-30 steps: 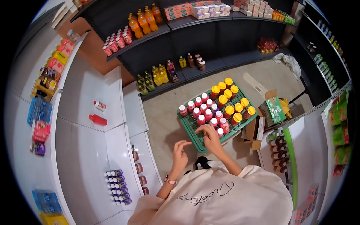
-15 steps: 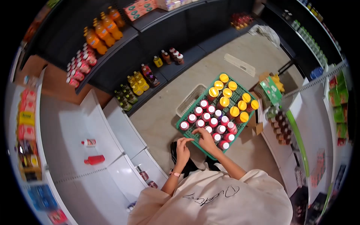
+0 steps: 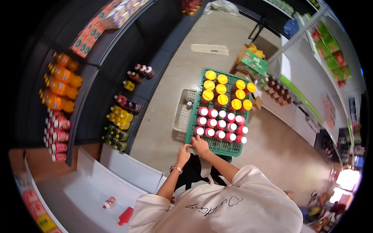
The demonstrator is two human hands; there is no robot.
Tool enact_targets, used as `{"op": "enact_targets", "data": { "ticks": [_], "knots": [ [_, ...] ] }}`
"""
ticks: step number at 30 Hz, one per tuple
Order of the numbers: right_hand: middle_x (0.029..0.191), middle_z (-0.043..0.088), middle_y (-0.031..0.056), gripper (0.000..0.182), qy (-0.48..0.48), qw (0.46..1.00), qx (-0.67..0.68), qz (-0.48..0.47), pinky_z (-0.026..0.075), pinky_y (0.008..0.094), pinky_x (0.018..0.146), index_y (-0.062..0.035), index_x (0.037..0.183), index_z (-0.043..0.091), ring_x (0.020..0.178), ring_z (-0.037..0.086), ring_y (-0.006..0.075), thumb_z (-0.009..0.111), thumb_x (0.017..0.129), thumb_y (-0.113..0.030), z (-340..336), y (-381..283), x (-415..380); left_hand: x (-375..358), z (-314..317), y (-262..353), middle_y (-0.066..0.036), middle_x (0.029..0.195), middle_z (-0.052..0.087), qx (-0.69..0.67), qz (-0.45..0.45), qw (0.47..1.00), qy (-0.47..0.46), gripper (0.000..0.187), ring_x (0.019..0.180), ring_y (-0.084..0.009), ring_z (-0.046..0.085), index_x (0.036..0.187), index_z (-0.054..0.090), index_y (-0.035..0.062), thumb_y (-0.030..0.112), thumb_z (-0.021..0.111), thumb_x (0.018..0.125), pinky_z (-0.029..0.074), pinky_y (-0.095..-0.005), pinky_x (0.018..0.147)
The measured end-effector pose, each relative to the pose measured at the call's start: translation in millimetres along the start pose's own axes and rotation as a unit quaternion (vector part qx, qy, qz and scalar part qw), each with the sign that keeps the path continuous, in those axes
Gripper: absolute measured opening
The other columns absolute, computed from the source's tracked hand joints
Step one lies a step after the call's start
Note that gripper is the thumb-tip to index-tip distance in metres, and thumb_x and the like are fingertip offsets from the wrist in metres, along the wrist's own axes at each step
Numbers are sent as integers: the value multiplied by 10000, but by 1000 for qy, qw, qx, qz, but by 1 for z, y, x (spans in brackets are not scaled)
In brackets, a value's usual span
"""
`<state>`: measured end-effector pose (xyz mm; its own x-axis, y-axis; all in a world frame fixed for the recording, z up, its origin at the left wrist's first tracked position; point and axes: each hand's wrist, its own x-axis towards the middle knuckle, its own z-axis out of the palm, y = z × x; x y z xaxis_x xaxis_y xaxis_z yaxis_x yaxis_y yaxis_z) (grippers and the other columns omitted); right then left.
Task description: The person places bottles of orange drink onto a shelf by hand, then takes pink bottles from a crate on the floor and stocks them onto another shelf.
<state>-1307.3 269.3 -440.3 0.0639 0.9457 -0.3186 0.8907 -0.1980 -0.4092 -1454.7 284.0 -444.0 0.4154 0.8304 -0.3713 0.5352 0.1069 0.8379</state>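
A green plastic crate (image 3: 243,151) in front of me holds bottles in rows. Yellow-capped bottles (image 3: 220,89) fill its far part and white-capped bottles with red-pink labels (image 3: 221,124) its near part. My right hand (image 3: 200,146) is at the crate's near left corner, its fingertips beside the nearest white-capped bottle (image 3: 199,131). My left hand (image 3: 183,154), wearing a band at the wrist, sits just outside that corner with its fingertips close to the right hand. Both hands look closed, but whatever is between their fingers is hidden.
A pale basket (image 3: 180,122) stands on the floor left of the crate. Dark shelves with orange soda bottles (image 3: 64,79) and yellow bottles (image 3: 119,117) run along the left. An open carton (image 3: 240,58) and white shelving (image 3: 295,110) stand to the right. Below left is a white shelf (image 3: 91,186).
The view has turned, so the crate now appears more upright. My right hand has shifted from over the near white-capped bottles toward the crate's left corner; my left hand stays beside it.
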Motion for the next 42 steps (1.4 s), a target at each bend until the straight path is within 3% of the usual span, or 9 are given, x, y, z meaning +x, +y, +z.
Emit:
{"op": "enact_targets", "data": {
  "ticks": [4, 8, 14, 20, 23, 24, 28, 34, 42],
  "knots": [
    [976, 529, 159, 477, 12, 996, 85, -2, 531, 467, 693, -85, 1040, 495, 870, 624, 367, 756, 662, -214, -38, -3, -30, 0, 14, 15, -195, 1129, 538, 93, 44, 995, -12, 621, 1093, -381, 505, 1281, 471, 83, -2, 652, 693, 416, -429, 947],
    [993, 534, 159, 480, 71, 978, 193, 32, 514, 474, 733, -80, 1021, 532, 870, 607, 396, 773, 642, -247, -95, 0, -87, -9, 24, 32, -175, 1200, 511, 78, 155, 981, -84, 706, 1187, -374, 440, 1326, 460, 98, 83, 737, 676, 364, -459, 1004],
    [925, 589, 138, 420, 111, 955, 273, 25, 505, 426, 758, -100, 977, 629, 871, 613, 348, 764, 617, -269, -186, 57, -197, -41, 42, 125, -159, 1245, 518, 132, 265, 922, -251, 776, 1180, -348, 466, 1298, 484, 91, 219, 828, 614, 375, -433, 997],
    [940, 619, 106, 496, 208, 923, 318, 64, 518, 360, 775, -123, 1102, 664, 859, 628, 266, 765, 634, -255, -250, 107, -308, -93, 127, 233, -165, 1076, 641, 59, 250, 898, -357, 684, 986, -285, 634, 1208, 538, 19, 286, 836, 654, 494, -363, 859],
    [1047, 626, 119, 522, 328, 856, 392, 74, 508, 372, 818, -163, 1162, 645, 920, 621, 291, 760, 666, -279, -278, 130, -358, -126, 173, 296, -142, 994, 684, 23, 253, 898, -360, 638, 911, -217, 667, 1172, 568, -1, 243, 832, 645, 517, -339, 818],
    [1140, 619, 131, 583, 325, 838, 429, 92, 510, 357, 865, -144, 1248, 600, 990, 622, 261, 762, 696, -236, -297, 135, -378, -133, 190, 315, -140, 995, 686, 12, 270, 895, -355, 638, 910, -203, 666, 1173, 567, -4, 235, 831, 643, 519, -335, 814],
    [1221, 589, 132, 680, 439, 748, 495, 53, 496, 354, 919, -43, 1298, 535, 1086, 592, 222, 801, 697, -218, -295, 185, -433, -143, 265, 369, -120, 983, 689, -13, 289, 876, -385, 596, 883, -170, 664, 1142, 582, -17, 165, 799, 618, 521, -310, 798],
    [1226, 588, 169, 765, 524, 698, 465, 149, 487, 355, 932, 2, 1317, 489, 1115, 589, 241, 822, 668, -228, -269, 264, -506, -158, 386, 420, -91, 915, 677, 16, 359, 806, -471, 587, 835, -130, 619, 1138, 578, -10, 125, 792, 608, 511, -298, 761],
    [1171, 610, 142, 756, 595, 593, 506, 195, 508, 357, 916, 30, 1304, 491, 1052, 611, 199, 815, 660, -195, -282, 321, -575, -212, 471, 491, -155, 1045, 650, 30, 356, 751, -555, 645, 952, -215, 626, 1261, 490, 1, 148, 765, 697, 485, -339, 844]
  ]
}}
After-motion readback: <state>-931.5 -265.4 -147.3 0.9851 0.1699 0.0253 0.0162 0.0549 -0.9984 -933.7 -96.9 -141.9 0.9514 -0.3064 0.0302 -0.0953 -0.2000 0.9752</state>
